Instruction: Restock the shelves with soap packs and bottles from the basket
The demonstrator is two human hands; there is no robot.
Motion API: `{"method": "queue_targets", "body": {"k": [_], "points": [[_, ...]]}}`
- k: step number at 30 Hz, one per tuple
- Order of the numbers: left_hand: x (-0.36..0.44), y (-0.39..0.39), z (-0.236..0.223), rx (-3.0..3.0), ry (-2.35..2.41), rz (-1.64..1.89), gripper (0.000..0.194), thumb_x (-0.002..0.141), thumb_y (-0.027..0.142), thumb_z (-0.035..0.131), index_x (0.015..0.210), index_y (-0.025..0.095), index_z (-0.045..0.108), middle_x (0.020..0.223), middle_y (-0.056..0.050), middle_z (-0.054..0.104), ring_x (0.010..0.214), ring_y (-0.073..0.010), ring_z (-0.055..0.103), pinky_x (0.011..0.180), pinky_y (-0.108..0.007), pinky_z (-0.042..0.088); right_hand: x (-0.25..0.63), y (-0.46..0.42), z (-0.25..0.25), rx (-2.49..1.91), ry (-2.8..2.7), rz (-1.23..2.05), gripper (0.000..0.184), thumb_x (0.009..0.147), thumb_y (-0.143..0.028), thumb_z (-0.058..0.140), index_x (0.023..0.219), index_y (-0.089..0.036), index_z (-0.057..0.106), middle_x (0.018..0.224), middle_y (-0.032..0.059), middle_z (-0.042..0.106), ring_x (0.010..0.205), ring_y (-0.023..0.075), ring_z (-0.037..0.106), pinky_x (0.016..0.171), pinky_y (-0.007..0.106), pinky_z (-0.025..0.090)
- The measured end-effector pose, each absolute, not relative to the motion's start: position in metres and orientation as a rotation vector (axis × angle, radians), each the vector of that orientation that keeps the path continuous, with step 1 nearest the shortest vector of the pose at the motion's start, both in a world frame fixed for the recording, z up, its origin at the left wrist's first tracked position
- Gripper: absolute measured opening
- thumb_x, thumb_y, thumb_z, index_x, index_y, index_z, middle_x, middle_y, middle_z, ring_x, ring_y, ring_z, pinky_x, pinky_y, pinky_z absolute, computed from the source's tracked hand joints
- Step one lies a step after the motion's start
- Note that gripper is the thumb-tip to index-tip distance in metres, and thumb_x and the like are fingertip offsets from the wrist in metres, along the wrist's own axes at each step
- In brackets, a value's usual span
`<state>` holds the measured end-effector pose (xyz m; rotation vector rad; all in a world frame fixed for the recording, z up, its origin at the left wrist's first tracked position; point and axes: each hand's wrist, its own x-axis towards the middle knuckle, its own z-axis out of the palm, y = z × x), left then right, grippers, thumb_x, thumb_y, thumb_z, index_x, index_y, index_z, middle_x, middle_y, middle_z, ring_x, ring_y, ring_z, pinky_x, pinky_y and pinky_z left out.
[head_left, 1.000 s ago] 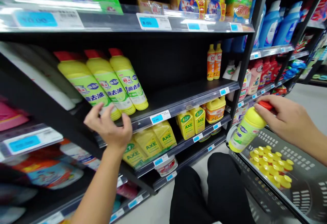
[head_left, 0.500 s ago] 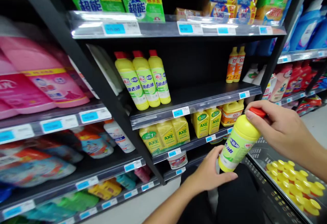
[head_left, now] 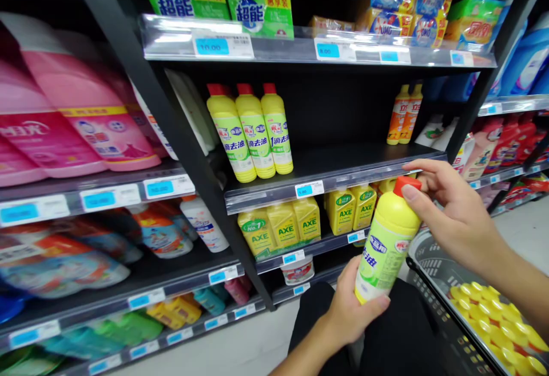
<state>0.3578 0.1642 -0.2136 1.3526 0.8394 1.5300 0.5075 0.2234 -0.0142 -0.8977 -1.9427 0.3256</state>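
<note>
A yellow dish soap bottle (head_left: pixel 388 239) with a red cap leans to the right in front of me, its label turned toward me. My left hand (head_left: pixel 354 302) is wrapped around its lower end. At the top, my right hand (head_left: pixel 446 199) has its thumb against the cap and other fingers behind it, the index finger lifted off. Matching dish soap bottles (head_left: pixel 253 136), three of them, stand upright at the left end of the middle shelf. To my right a grey basket (head_left: pixel 433 262) holds several yellow-topped containers (head_left: pixel 493 313).
Below the middle shelf edge (head_left: pixel 334 179) stand yellow AXE bottles (head_left: pixel 285 227). Two orange bottles (head_left: pixel 405 114) are at that shelf's right end. Pink jugs (head_left: pixel 111 119) fill the left unit. Soap packs (head_left: pixel 257 13) lie on the upper shelf. My dark-clothed legs (head_left: pixel 313 319) are beneath my hands.
The bottle has moved slightly left and stands more upright. My right hand's index finger has lifted from around the cap. The view has shifted, showing more of the basket's far end.
</note>
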Motion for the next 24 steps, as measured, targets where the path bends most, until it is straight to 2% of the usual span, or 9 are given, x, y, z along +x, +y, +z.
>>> {"method": "queue_targets", "body": {"k": [3,7,11,16,20,24], "points": [[0.354,0.168,-0.2,1.312,0.816,1.569,0.073,0.073,0.063,0.078,0.127,0.017,0.059,0.114,-0.012,0.069,0.099,-0.0258,0.065,0.088,-0.037,0.053,0.507,0.234,-0.031,-0.835,-1.894,0.524,0.046,0.096,-0.057,0.054,0.13,-0.026,0.05,0.08,-0.0003,0.058,0.072,0.019,0.06,0.065,0.031,0.053],[0.346,0.181,-0.179,1.279,0.883,1.666,0.068,0.075,0.062,0.076,0.123,0.018,0.06,0.113,-0.01,0.071,0.099,-0.0252,0.067,0.087,-0.035,0.054,0.498,0.244,-0.059,-0.803,-1.934,0.778,0.054,0.096,-0.063,0.05,0.132,-0.024,0.049,0.096,0.0045,0.065,0.083,0.0205,0.063,0.075,0.036,0.057],[0.335,0.198,-0.157,1.241,0.982,1.748,0.062,0.078,0.059,0.076,0.119,0.017,0.06,0.112,-0.01,0.072,0.097,-0.0239,0.068,0.087,-0.034,0.053,0.484,0.247,-0.071,-0.837,-1.996,0.932,0.052,0.094,-0.059,0.055,0.132,-0.022,0.05,0.111,0.0092,0.065,0.092,0.0222,0.065,0.078,0.039,0.059],[0.319,0.217,-0.134,1.295,1.078,1.817,0.057,0.083,0.057,0.071,0.12,0.016,0.058,0.114,-0.011,0.07,0.102,-0.025,0.067,0.091,-0.036,0.051,0.463,0.261,-0.065,-0.786,-1.984,1.008,0.056,0.087,-0.054,0.062,0.131,-0.021,0.051,0.122,0.0117,0.063,0.093,0.0223,0.066,0.079,0.039,0.059],[0.308,0.232,-0.117,1.555,1.4,1.853,0.047,0.094,0.043,0.059,0.132,0.018,0.048,0.128,-0.014,0.061,0.118,-0.0269,0.059,0.102,-0.043,0.045,0.438,0.283,-0.056,-0.648,-1.941,1.096,0.051,0.087,-0.048,0.063,0.13,-0.021,0.053,0.128,0.0114,0.064,0.099,0.0224,0.067,0.092,0.042,0.057],[0.304,0.255,-0.097,1.774,1.852,1.784,0.037,0.097,0.026,0.046,0.132,0.013,0.044,0.123,-0.018,0.056,0.118,-0.0293,0.054,0.103,-0.049,0.044,0.407,0.309,-0.045,-0.607,-1.884,0.976,0.046,0.086,-0.041,0.065,0.126,-0.02,0.053,0.126,0.0114,0.064,0.113,0.025,0.064,0.101,0.044,0.052]]}}
